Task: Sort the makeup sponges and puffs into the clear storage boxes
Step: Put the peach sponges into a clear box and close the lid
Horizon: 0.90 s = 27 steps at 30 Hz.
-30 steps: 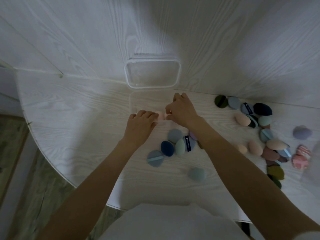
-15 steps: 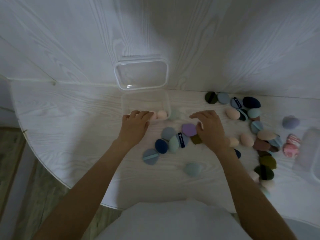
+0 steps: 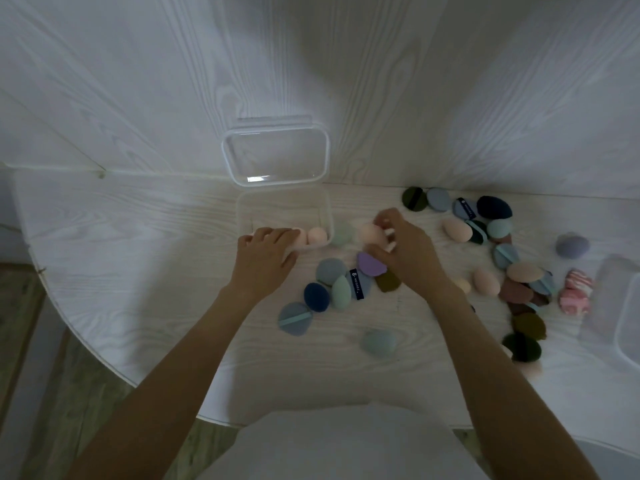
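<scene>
A clear storage box [image 3: 244,216] stands open at the table's back, its lid [image 3: 276,154] leaning against the wall. Two peach sponges [image 3: 317,235] lie in its near right corner. My left hand [image 3: 266,258] rests on the box's front rim, fingers curled over it. My right hand [image 3: 403,249] pinches a peach sponge [image 3: 367,233] just right of the box, above a purple puff [image 3: 370,264]. A pale green sponge [image 3: 342,234] lies beside the box. Several puffs and sponges cluster below my hands [image 3: 329,271].
Many more puffs and sponges spread along the right side [image 3: 519,271], with a pink marbled sponge [image 3: 575,291]. A second clear box [image 3: 623,317] sits at the right edge. A grey-green sponge [image 3: 379,342] lies alone near the table's curved front edge.
My right hand has moved from the puffs up toward the box and now holds a peach sponge. My left hand has stayed on the box's front rim.
</scene>
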Each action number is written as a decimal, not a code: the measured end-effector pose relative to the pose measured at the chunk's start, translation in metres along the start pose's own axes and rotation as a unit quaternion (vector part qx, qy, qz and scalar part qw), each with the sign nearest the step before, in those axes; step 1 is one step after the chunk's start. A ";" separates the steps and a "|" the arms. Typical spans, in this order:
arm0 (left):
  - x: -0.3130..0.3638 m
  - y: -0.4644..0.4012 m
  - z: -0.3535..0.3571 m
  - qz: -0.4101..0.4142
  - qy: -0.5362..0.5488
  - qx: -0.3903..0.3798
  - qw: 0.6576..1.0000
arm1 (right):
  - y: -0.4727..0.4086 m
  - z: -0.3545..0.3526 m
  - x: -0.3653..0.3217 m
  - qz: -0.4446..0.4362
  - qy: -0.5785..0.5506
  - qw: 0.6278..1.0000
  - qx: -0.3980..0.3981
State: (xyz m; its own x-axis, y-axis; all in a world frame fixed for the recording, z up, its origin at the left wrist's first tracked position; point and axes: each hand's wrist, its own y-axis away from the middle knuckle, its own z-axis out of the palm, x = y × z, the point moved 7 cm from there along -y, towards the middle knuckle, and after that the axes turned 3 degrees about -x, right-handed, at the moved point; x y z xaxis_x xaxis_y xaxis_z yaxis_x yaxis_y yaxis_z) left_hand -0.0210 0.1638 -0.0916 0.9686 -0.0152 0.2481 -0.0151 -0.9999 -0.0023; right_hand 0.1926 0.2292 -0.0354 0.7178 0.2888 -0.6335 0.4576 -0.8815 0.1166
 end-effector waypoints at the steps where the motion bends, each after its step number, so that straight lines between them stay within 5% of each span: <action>1: 0.001 0.000 -0.001 0.002 -0.002 0.004 1.000 | -0.015 0.006 -0.016 -0.035 0.009 0.999 0.004; 7: -0.002 -0.001 0.003 0.006 -0.005 0.020 1.000 | -0.086 0.072 -0.054 -0.142 0.129 0.979 -0.066; 16: -0.004 -0.001 0.003 0.003 0.007 0.032 0.999 | -0.093 0.094 -0.068 -0.226 0.428 0.873 -0.060; 27: -0.006 -0.004 0.004 0.012 0.026 0.004 1.000 | -0.094 0.083 -0.055 -0.196 0.404 0.892 -0.049</action>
State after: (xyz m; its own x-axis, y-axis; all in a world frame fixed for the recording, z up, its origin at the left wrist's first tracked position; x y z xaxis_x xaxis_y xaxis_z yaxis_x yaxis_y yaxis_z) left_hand -0.0257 0.1676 -0.0967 0.9536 -0.0391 0.2986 -0.0356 -0.9992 -0.0172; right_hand 0.0665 0.2652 -0.0748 0.6187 0.7774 0.1139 0.7713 -0.6285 0.1000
